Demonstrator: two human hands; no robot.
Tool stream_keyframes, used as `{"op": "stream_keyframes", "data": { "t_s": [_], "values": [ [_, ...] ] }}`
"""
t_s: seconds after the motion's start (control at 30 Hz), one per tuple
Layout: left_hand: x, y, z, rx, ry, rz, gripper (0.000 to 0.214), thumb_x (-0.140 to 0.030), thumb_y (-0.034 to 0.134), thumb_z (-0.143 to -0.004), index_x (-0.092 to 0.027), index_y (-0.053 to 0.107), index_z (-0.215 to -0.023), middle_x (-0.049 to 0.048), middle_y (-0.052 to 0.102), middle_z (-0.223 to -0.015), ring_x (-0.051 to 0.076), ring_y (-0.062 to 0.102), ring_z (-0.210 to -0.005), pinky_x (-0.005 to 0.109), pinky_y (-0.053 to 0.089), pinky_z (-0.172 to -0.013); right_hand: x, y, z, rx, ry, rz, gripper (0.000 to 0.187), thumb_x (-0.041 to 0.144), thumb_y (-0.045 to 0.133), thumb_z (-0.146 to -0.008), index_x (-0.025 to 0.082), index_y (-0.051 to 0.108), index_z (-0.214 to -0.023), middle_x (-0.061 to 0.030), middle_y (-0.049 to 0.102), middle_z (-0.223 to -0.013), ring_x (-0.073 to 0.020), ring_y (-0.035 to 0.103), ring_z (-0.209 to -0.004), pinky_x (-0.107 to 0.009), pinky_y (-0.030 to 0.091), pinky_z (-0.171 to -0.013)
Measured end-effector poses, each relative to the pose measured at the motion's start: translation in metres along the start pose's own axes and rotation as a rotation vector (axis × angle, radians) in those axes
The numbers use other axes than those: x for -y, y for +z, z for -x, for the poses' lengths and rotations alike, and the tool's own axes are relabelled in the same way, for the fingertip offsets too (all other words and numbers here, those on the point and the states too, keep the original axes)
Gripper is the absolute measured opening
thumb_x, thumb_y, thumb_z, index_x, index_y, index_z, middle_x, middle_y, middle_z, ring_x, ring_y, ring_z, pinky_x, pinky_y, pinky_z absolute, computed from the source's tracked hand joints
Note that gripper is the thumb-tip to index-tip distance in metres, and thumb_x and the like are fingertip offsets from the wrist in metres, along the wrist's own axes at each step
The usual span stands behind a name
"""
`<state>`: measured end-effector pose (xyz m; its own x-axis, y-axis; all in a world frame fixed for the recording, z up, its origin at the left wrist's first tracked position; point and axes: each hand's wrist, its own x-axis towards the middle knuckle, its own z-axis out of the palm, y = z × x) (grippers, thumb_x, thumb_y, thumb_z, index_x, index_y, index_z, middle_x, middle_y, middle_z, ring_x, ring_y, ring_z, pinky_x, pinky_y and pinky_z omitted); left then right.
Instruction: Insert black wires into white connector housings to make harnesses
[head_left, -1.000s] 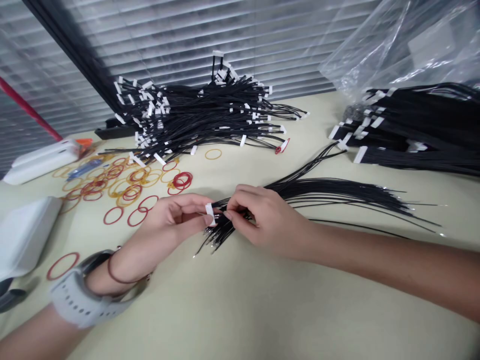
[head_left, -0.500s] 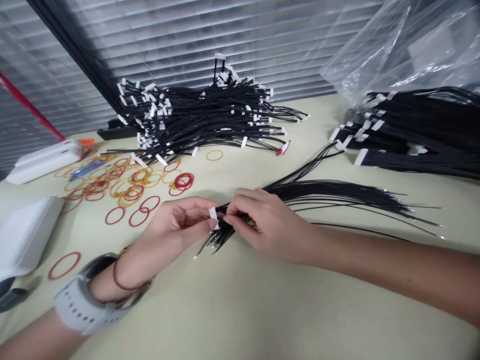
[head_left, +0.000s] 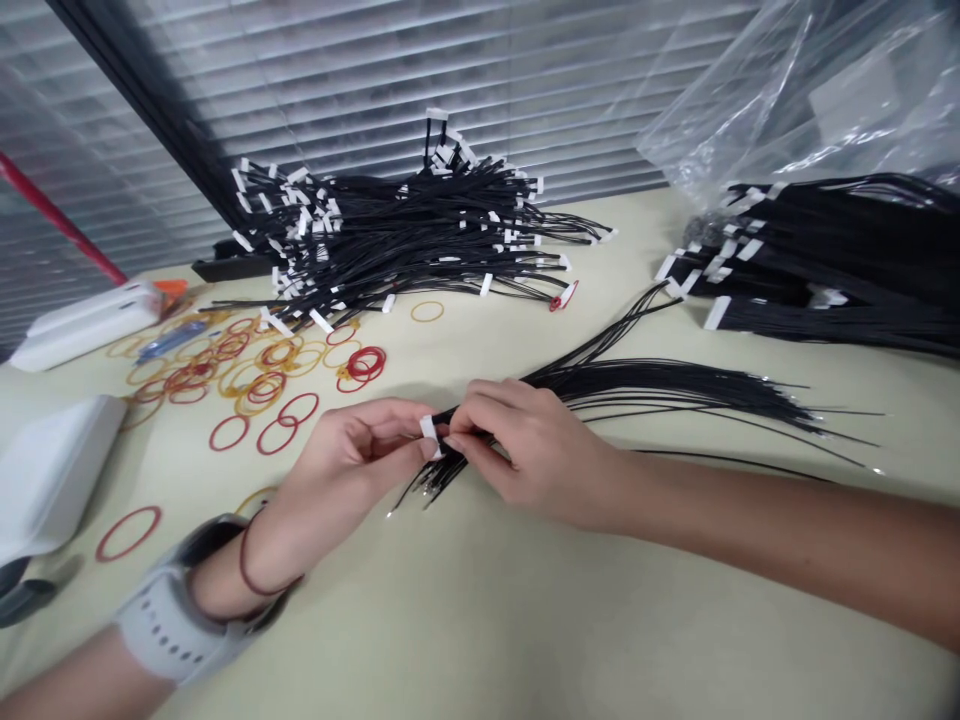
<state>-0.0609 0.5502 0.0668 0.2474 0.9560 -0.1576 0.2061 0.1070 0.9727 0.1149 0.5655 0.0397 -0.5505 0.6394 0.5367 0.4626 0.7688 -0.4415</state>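
A loose bundle of thin black wires (head_left: 675, 390) lies across the pale table (head_left: 487, 620), fanning out to the right. My left hand (head_left: 352, 465) pinches a small white label (head_left: 428, 430) at the bundle's near end. My right hand (head_left: 525, 445) is closed over the same end, its thumb and fingers pinching the wires just beside the label. The wire tips stick out below both hands. A grey watch and a thin red band sit on my left wrist.
A heap of labelled black wires (head_left: 420, 235) lies at the back. Stacked wire bundles (head_left: 825, 270) and a clear plastic bag (head_left: 810, 90) are at the right. Red and yellow rubber bands (head_left: 247, 375) are scattered at the left, near white boxes (head_left: 52, 470).
My left hand has slid a little to the right, closing the gap to my right hand. The wires and both grips stay the same.
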Motion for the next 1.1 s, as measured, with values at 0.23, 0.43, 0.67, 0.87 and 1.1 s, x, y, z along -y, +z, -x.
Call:
{"op": "stream_keyframes", "data": {
  "t_s": [0.23,0.43,0.67,0.87,1.1],
  "values": [
    [0.003,0.002,0.002,-0.029,0.052,0.032,0.019,-0.012,0.066,-0.072,-0.022,0.068,-0.089,-0.0021,0.072,-0.083,0.009,0.065,-0.076,0.012,0.050,-0.067,0.001,0.000,0.001,-0.036,0.018,0.009,0.016,0.017,0.043,-0.085,0.012,0.055,-0.076,-0.0020,0.054,-0.070,-0.0104,0.044,-0.063,-0.023,0.034,-0.060],
    [-0.004,0.002,-0.001,-0.053,0.073,-0.024,0.018,-0.011,0.065,-0.072,-0.021,0.067,-0.086,-0.0020,0.072,-0.079,0.009,0.066,-0.074,0.012,0.050,-0.065,0.000,-0.001,-0.001,-0.042,0.014,-0.017,0.016,0.017,0.042,-0.087,0.011,0.054,-0.079,-0.0023,0.053,-0.073,-0.0104,0.046,-0.067,-0.023,0.035,-0.062],
    [-0.007,-0.012,-0.014,-0.012,-0.002,-0.156,0.010,-0.016,0.065,-0.072,-0.016,0.064,-0.082,0.0004,0.069,-0.075,0.012,0.063,-0.068,0.018,0.048,-0.062,-0.014,-0.009,-0.007,0.007,-0.033,0.210,0.019,0.016,0.040,-0.088,0.012,0.056,-0.079,-0.0041,0.052,-0.078,-0.0116,0.045,-0.069,-0.026,0.034,-0.064],
    [0.000,-0.024,-0.018,0.052,-0.010,-0.045,0.011,-0.016,0.062,-0.076,-0.018,0.060,-0.087,-0.0001,0.065,-0.080,0.010,0.058,-0.073,0.017,0.045,-0.065,-0.005,-0.018,-0.007,0.144,-0.389,0.366,0.024,0.014,0.035,-0.089,0.014,0.059,-0.083,-0.0044,0.057,-0.085,-0.0130,0.046,-0.076,-0.027,0.033,-0.068],
    [-0.003,-0.020,-0.017,0.099,0.008,-0.067,0.011,-0.011,0.058,-0.076,-0.017,0.055,-0.084,-0.0015,0.059,-0.075,0.009,0.053,-0.069,0.018,0.042,-0.063,-0.001,-0.018,-0.004,0.378,-0.321,0.456,0.021,0.007,0.033,-0.086,0.012,0.054,-0.084,-0.0072,0.053,-0.085,-0.0163,0.046,-0.077,-0.030,0.036,-0.070]
  ]
}}
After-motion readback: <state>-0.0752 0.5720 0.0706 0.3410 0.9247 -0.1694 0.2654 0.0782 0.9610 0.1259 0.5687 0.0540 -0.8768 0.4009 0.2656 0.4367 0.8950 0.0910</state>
